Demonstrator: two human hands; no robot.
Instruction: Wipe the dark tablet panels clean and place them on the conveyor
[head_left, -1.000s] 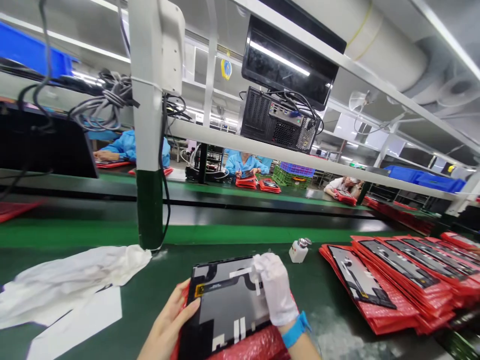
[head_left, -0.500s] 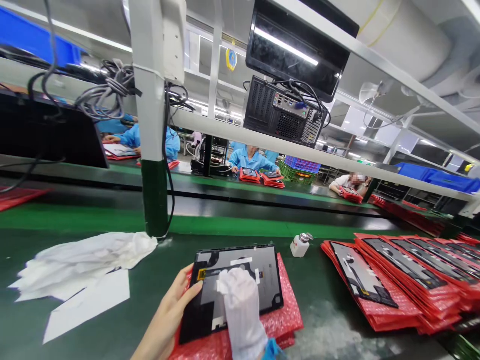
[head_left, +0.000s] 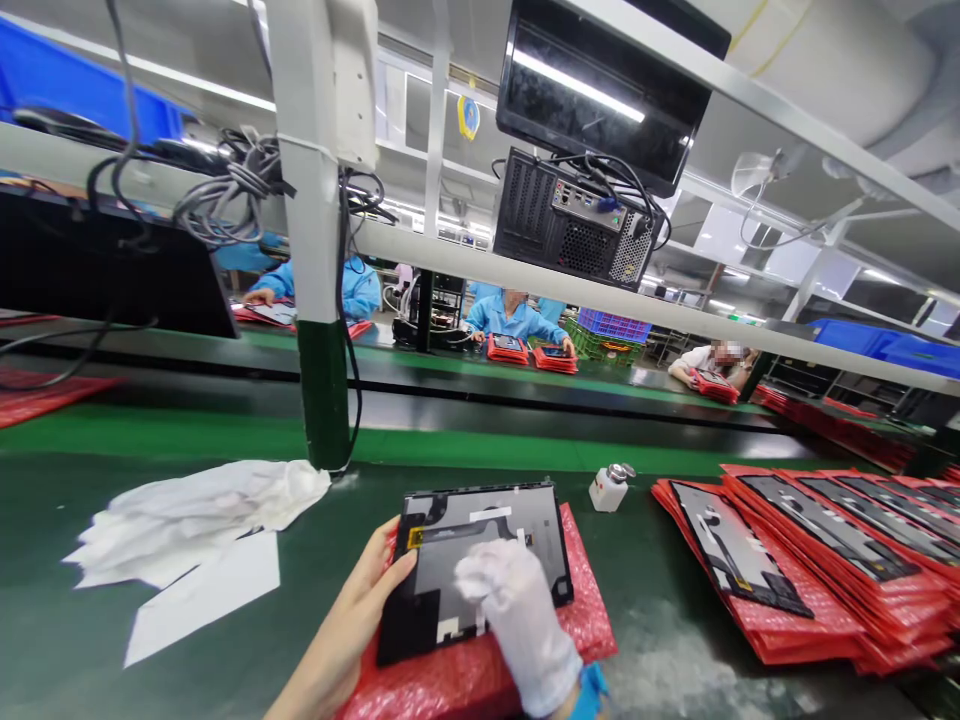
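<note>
At six o'clock, a panel [head_left: 442, 565] is held over red wrap [head_left: 589, 598], its nine o'clock edge gripped by the left hand [head_left: 358, 600]. Over its face, the gloved right hand [head_left: 517, 612] is curled, contents hidden. Work appears unfinished; at four o'clock, other panels [head_left: 731, 540] are stacked.

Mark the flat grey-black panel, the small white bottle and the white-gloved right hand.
Flat grey-black panel [head_left: 436, 572]: head view, grey surface.
Small white bottle [head_left: 607, 493]: head view, body.
White-gloved right hand [head_left: 519, 604]: head view, back of hand.
</note>
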